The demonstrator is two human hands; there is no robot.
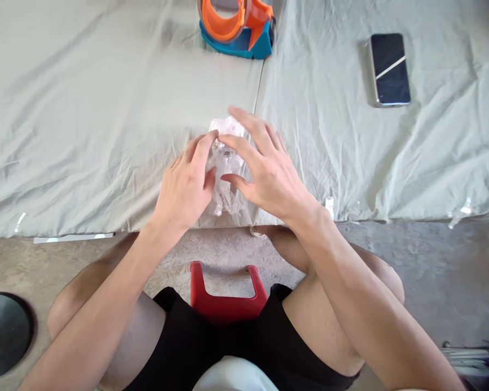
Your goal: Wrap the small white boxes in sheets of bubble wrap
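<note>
A crumpled clear plastic wrapper [227, 187] lies near the front edge of the cloth-covered table, with a pale bundle [227, 126] showing at its far end. What the plastic encloses is hard to make out. My left hand [187, 179] is at the left side of the wrapper, thumb apart from the bent fingers, the fingertips at its upper edge. Over the right side is my right hand [271, 171], its fingers spread and slightly blurred. Both index fingertips nearly meet above the plastic. Neither hand visibly grips it.
An orange and blue tape dispenser [261, 41] stands at the far side. A dark phone-like object [390, 69] lies to the right on the wrinkled grey cloth [85, 108]. Bits of clear tape [330, 205] stick to the front edge. Below are a red stool [228, 307] and a black round object [4, 334].
</note>
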